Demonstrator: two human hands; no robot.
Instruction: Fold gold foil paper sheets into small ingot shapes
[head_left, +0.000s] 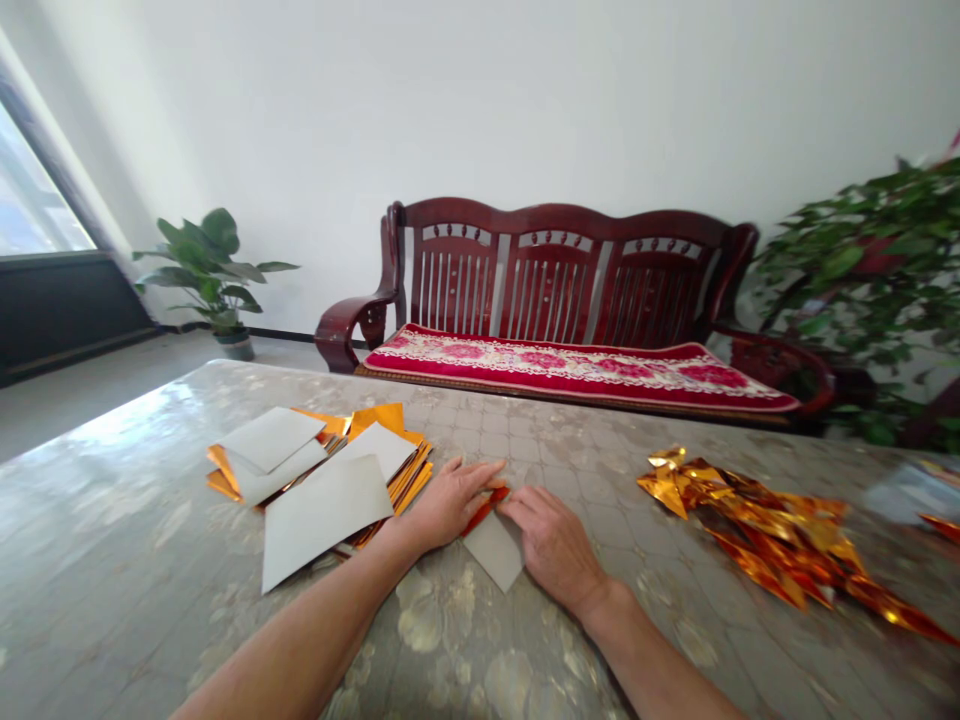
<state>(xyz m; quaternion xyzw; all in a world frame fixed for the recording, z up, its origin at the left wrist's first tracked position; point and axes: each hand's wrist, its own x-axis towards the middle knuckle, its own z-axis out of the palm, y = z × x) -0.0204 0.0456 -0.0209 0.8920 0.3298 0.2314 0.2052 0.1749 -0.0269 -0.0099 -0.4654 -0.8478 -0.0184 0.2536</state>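
The left hand [448, 500] lies low with its fingers reaching out over a small, pale grey sheet of paper with a shiny orange folded end [495, 550]. I cannot tell if this hand pinches the paper or just presses on it. The right hand [551, 540] is narrow, with bent fingers holding the same paper by its orange end and its right side. The paper lies flat on the grey desk with a flower pattern [420, 640], one corner pointing to the near edge. Just beside the left hand, toward the desk's far left corner, is a messy pile of pale grey and shiny orange-gold paper sheets [326, 515]. Well apart from the right hand, toward the right edge, lies a heap of shiny gold, pointy folded foil shapes [780, 530]. Past it is a blurry, see-through plastic bag [900, 492]. Behind the far edge stands a long, dark red wooden bench [551, 215] with a red and white flowery mat [555, 365] on its seat. Green leafy plants [217, 235] stand on both sides.
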